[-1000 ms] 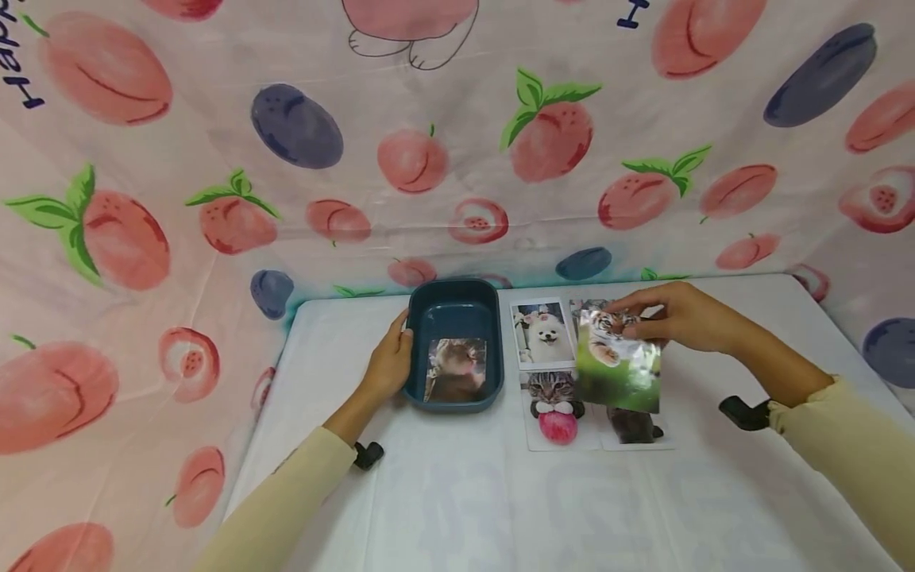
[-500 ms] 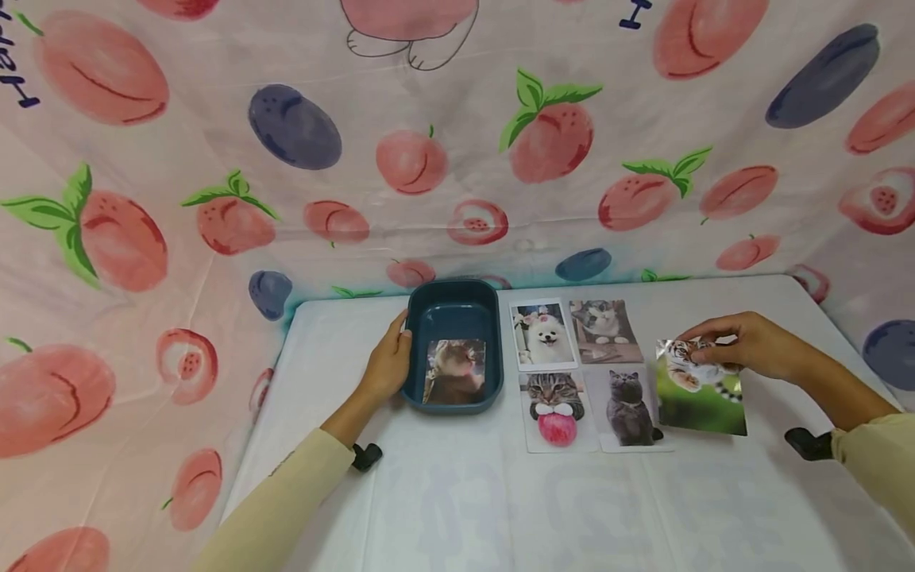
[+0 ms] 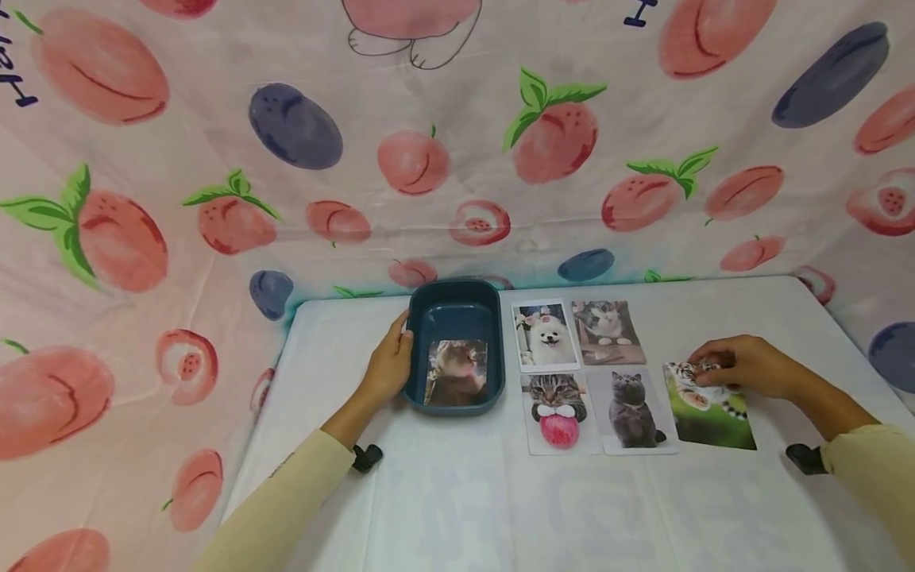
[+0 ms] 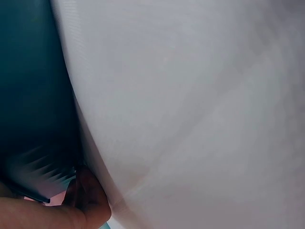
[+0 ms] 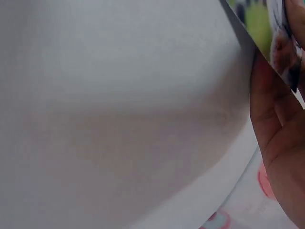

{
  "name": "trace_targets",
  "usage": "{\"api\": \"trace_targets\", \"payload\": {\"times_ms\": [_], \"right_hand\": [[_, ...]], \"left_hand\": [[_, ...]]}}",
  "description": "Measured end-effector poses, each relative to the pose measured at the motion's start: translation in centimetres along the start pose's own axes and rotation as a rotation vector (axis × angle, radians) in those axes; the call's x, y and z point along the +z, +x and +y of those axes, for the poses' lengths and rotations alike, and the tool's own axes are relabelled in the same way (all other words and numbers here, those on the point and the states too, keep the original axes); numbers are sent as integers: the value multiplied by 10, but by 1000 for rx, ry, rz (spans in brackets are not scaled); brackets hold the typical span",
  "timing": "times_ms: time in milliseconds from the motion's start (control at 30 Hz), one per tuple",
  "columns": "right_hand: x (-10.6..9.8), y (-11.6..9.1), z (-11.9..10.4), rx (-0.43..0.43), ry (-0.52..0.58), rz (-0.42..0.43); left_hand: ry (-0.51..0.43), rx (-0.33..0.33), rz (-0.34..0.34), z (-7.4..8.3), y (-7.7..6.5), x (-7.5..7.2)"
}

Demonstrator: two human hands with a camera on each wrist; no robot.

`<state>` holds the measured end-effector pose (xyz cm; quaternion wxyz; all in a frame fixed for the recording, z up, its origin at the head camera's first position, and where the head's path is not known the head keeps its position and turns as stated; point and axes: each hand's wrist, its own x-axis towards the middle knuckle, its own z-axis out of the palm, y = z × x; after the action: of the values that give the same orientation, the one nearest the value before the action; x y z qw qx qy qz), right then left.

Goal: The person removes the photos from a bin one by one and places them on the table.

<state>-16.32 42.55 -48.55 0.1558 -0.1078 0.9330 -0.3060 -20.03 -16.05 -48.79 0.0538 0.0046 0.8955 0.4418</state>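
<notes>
Head view: at right of the frame, the right grip pinches the upper edge of the tiger photo, partly covering the animal's head. Just beside it, toward the center, four cards lie in two rows on the white tabletop: dog photo and gray-and-white cat photo above, tabby photo and gray cat photo below. At center, the left grip clasps the side of a dark blue box containing another photo; a fruit-patterned cloth rises behind. Left wrist view: bent fingers, partly concealed in the head view, meet the box's outer wall. Right wrist view: a finger lies beneath the tiger photo, unseen from above.
</notes>
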Motion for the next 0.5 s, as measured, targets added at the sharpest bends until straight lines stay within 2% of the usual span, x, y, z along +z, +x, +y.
{"api": "trace_targets", "payload": {"times_ms": [233, 400, 500], "right_hand": [[7, 5, -3, -23, -117, 55], [11, 6, -7, -95, -149, 108], [12, 7, -8, -79, -151, 109]], "left_hand": [[4, 1, -10, 0, 0, -1], [5, -4, -12, 0, 0, -1], [2, -6, -12, 1, -1, -1]]}}
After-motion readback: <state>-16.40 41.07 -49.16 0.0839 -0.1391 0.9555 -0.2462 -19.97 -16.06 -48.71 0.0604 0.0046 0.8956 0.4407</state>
